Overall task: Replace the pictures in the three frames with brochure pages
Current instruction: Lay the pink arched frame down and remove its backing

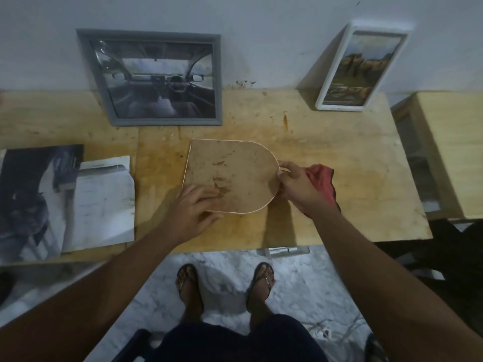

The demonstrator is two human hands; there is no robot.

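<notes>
Arched frame (230, 176), face down, centre frame: left hand (193, 212) rests loose-fingered on lower-left corner; right hand (295, 184) pinches curved right edge.

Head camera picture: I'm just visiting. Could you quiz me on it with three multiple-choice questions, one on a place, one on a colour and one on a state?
1. Where is the grey frame?
A. Leaning against the wall at the back of the table
B. Flat on the floor
C. Lifted in the left hand

2. What colour is the cloth held in the right hand?
A. Blue
B. Red
C. Yellow

3. How does the arch-shaped board lie?
A. Upright against the wall
B. Flat on the table, plain brown side up
C. Hanging from a nail

Answers:
1 A: its lower edge sits on the tabletop and its top rests on the wall.
2 B: red fabric shows behind the fingers of that hand.
3 B: the left hand rests on top of it, and the right hand's fingers are at its curved edge.
</notes>
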